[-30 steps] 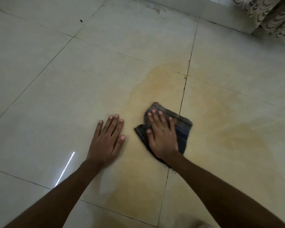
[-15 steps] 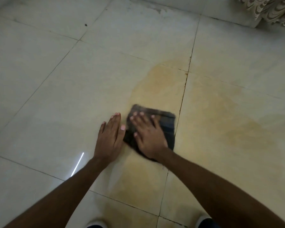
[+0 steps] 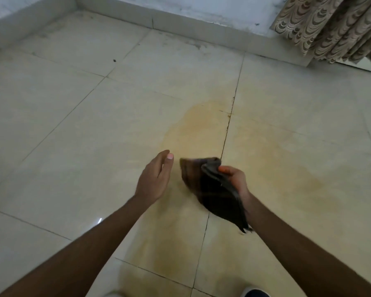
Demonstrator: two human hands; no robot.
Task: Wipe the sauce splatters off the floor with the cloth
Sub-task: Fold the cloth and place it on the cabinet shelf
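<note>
The cloth [image 3: 214, 189] hangs a little right of the frame's centre, pinched by its upper edge in the right hand [image 3: 236, 179], whose fingers are curled closed over a bunched fold. It is dark, thin and plainly soft: it droops in a limp triangle with its lowest corner trailing down toward the lower right, and the edges look blurred, so I cannot tell whether that corner touches the floor. I judge it light and floppy, perhaps a bit damp and heavier for it, with nothing fragile about it. Gripped by one edge it will swing and fold on itself; for wiping it would handle better gathered into a pad under a flat palm, taken near its middle.

The left hand [image 3: 156, 179] is just beside it, centre of the frame, empty, fingers loosely extended and palm turned toward the cloth, apart from it.

The floor [image 3: 73, 146] is large glossy cream tiles with thin dark grout lines, hard and likely slick where wet. A broad yellowish-orange sauce smear [image 3: 201, 129] spreads from the centre toward the lower middle and out to the right, thin and filmy rather than thick, crossing a grout joint where the residue looks darker. At the upper right hangs a patterned curtain [image 3: 330, 26], and a pale skirting [image 3: 180, 20] runs along the top.
</note>
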